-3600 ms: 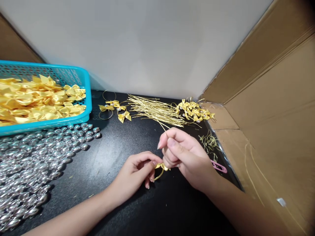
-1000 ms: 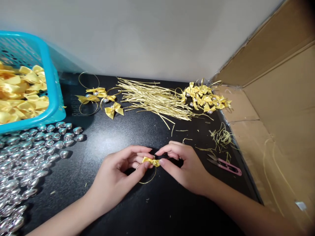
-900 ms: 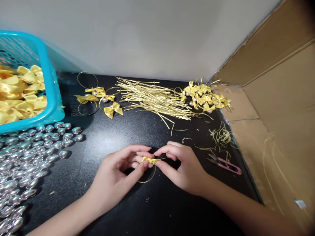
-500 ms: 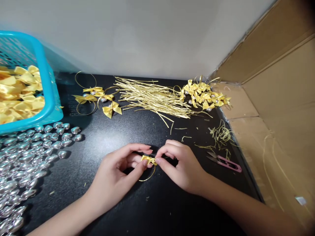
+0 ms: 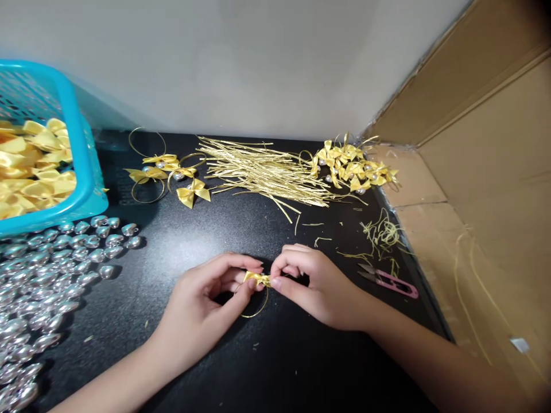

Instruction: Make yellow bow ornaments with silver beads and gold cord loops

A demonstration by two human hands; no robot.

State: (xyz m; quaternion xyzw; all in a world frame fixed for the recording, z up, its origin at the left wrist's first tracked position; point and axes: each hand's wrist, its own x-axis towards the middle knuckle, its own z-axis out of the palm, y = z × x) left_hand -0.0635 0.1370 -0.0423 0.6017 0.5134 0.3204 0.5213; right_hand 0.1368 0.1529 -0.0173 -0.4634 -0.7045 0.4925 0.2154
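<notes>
A small yellow ribbon bow (image 5: 255,279) is pinched between the thumb and fingers of my left hand (image 5: 206,295), low over the black table. From the bow hangs a thin gold cord loop (image 5: 260,310), partly hidden by my left thumb. My right hand (image 5: 312,284) is closed in a pinch at the bow's right end, thumb against forefinger. What lies between those right fingertips is too small to make out, and whether they touch the ribbon or the cord I cannot tell.
Behind my hands lie gold cords (image 5: 267,172) and finished bows (image 5: 348,163), with several looped bows (image 5: 193,192) further left. Silver beads (image 5: 55,269) spread below a blue basket (image 5: 88,160) of yellow bows. Pink thread snips (image 5: 396,284) and cord scraps (image 5: 383,232) lie right, beside cardboard (image 5: 486,115).
Both hands keep their pinch at the bow, with only slight finger movement. The whole view has shifted a little, so most things appear slightly further left.
</notes>
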